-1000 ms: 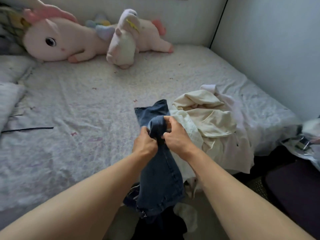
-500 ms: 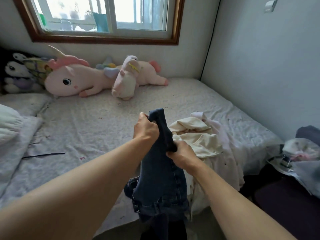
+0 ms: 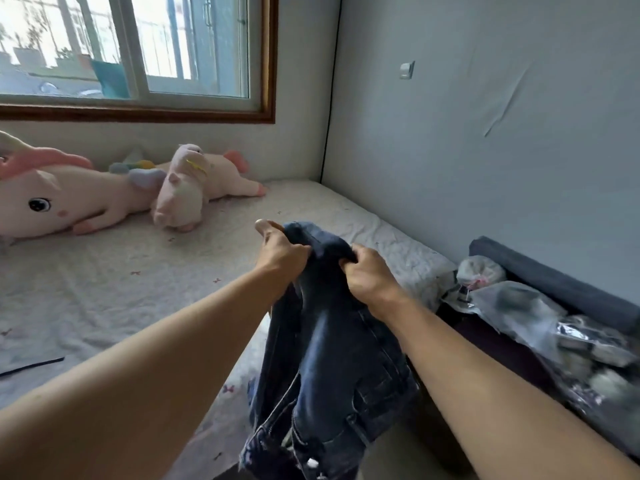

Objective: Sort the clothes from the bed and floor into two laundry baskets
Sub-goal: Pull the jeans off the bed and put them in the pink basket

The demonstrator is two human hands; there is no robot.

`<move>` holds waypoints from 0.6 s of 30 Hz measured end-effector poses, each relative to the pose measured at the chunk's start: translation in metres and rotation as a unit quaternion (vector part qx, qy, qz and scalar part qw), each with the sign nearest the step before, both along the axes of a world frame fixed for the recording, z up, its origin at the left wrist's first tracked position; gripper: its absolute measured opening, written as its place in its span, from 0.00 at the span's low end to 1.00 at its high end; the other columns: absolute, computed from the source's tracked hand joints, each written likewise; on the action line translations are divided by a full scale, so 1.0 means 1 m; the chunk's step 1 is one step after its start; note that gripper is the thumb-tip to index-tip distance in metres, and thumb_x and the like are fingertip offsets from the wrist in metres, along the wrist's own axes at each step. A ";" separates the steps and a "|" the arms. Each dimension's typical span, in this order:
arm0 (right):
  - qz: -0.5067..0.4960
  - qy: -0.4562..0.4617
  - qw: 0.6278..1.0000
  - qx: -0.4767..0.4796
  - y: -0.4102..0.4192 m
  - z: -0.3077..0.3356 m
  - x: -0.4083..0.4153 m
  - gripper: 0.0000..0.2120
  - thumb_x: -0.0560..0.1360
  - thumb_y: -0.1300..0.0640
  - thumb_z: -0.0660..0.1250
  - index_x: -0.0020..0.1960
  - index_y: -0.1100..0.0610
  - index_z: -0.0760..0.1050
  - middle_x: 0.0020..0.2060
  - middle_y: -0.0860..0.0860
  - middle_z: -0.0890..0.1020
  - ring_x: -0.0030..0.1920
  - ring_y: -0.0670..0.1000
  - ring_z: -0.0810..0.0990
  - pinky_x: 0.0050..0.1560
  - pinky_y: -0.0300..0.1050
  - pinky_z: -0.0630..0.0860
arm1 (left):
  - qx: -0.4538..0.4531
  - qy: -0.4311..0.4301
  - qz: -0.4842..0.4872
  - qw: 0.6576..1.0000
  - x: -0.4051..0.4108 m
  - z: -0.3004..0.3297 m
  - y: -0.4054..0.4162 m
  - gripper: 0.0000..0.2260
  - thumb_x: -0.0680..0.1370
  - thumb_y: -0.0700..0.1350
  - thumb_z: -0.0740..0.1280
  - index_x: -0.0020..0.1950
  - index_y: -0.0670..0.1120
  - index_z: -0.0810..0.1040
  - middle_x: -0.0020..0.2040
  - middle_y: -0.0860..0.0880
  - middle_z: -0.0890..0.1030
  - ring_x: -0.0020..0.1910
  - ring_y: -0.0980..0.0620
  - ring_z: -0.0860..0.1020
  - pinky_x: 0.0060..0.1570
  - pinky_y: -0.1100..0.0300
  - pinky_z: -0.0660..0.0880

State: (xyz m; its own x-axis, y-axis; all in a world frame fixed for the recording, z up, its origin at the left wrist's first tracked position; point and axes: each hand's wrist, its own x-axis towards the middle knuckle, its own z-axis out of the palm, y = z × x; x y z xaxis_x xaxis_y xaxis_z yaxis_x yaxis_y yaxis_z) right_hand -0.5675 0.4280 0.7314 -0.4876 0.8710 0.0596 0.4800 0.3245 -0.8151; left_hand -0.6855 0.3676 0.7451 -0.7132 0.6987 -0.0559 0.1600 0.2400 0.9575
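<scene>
A pair of dark blue jeans [image 3: 332, 368] hangs in front of me above the bed's near corner, waistband end down. My left hand [image 3: 280, 252] grips the bunched top of the denim from the left. My right hand [image 3: 372, 278] grips the same bunch from the right, fingers curled into the cloth. The two hands sit close together at chest height. The cream and white clothes seen earlier on the bed are hidden behind the jeans and my arms. No laundry basket is in view.
The bed [image 3: 121, 282] with a pale printed sheet fills the left. A large pink unicorn plush [image 3: 69, 202] and a smaller plush [image 3: 181, 195] lie by the window wall. At right, a dark seat [image 3: 540, 282] holds plastic-wrapped bags [image 3: 540, 317] against the grey wall.
Both hands have lifted the jeans clear of the bed and higher. My view has swung up and to the right, so the cream clothes pile has dropped out of sight.
</scene>
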 end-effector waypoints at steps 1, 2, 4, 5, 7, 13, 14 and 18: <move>-0.023 0.005 1.000 0.007 -0.003 0.008 0.007 0.12 0.77 0.63 0.58 0.56 0.59 0.77 0.51 0.58 0.82 0.53 0.57 0.80 0.58 0.55 0.76 | 0.007 -0.001 -0.020 1.000 0.007 0.003 -0.004 0.25 0.74 0.38 0.67 0.64 0.43 0.57 0.48 0.43 0.73 0.38 0.52 0.73 0.37 0.55 0.74; -0.044 0.006 0.999 0.010 -0.005 0.013 0.014 0.12 0.77 0.63 0.58 0.55 0.60 0.77 0.51 0.58 0.82 0.53 0.58 0.80 0.58 0.55 0.76 | 0.014 -0.001 -0.040 0.999 0.014 0.005 -0.007 0.24 0.74 0.37 0.68 0.63 0.44 0.58 0.48 0.43 0.73 0.37 0.52 0.73 0.37 0.54 0.75; -0.075 0.009 0.997 0.013 -0.010 0.023 0.028 0.10 0.76 0.63 0.59 0.53 0.61 0.77 0.50 0.59 0.82 0.53 0.59 0.80 0.57 0.55 0.77 | 0.023 0.008 -0.073 0.997 0.029 0.011 -0.012 0.22 0.73 0.37 0.68 0.60 0.45 0.60 0.47 0.45 0.73 0.41 0.49 0.74 0.42 0.52 0.76; -0.093 0.015 0.995 0.019 -0.013 0.029 0.038 0.10 0.76 0.63 0.59 0.53 0.62 0.77 0.50 0.60 0.82 0.53 0.59 0.80 0.56 0.54 0.77 | 0.019 0.017 -0.096 0.995 0.039 0.016 -0.013 0.20 0.73 0.38 0.69 0.58 0.46 0.61 0.47 0.45 0.73 0.43 0.48 0.74 0.44 0.52 0.76; -0.117 0.023 0.993 0.025 -0.016 0.037 0.051 0.10 0.77 0.62 0.60 0.55 0.62 0.77 0.51 0.58 0.82 0.53 0.57 0.80 0.53 0.48 0.75 | 0.001 0.031 -0.139 0.990 0.052 0.021 -0.013 0.20 0.72 0.40 0.71 0.57 0.47 0.63 0.49 0.45 0.73 0.45 0.47 0.74 0.43 0.54 0.74; -0.191 0.070 0.978 0.046 -0.023 0.061 0.099 0.13 0.76 0.64 0.60 0.34 0.54 0.69 0.39 0.53 0.76 0.44 0.51 0.74 0.43 0.43 0.68 | -0.043 0.072 -0.255 0.963 0.107 0.039 -0.019 0.23 0.73 0.43 0.71 0.66 0.47 0.68 0.45 0.48 0.72 0.45 0.49 0.72 0.39 0.59 0.71; -0.200 0.070 0.976 0.050 -0.022 0.065 0.106 0.14 0.76 0.64 0.60 0.34 0.54 0.67 0.39 0.54 0.76 0.44 0.51 0.73 0.43 0.43 0.67 | -0.045 0.081 -0.261 0.961 0.115 0.042 -0.019 0.23 0.73 0.43 0.70 0.67 0.48 0.68 0.42 0.50 0.70 0.43 0.51 0.72 0.37 0.60 0.71; -0.238 0.095 0.965 0.052 -0.020 0.081 0.139 0.12 0.76 0.64 0.60 0.34 0.56 0.68 0.35 0.53 0.74 0.43 0.52 0.73 0.39 0.43 0.67 | -0.050 0.096 -0.270 0.957 0.147 0.050 -0.021 0.24 0.73 0.42 0.70 0.64 0.45 0.64 0.41 0.49 0.68 0.37 0.55 0.68 0.32 0.62 0.66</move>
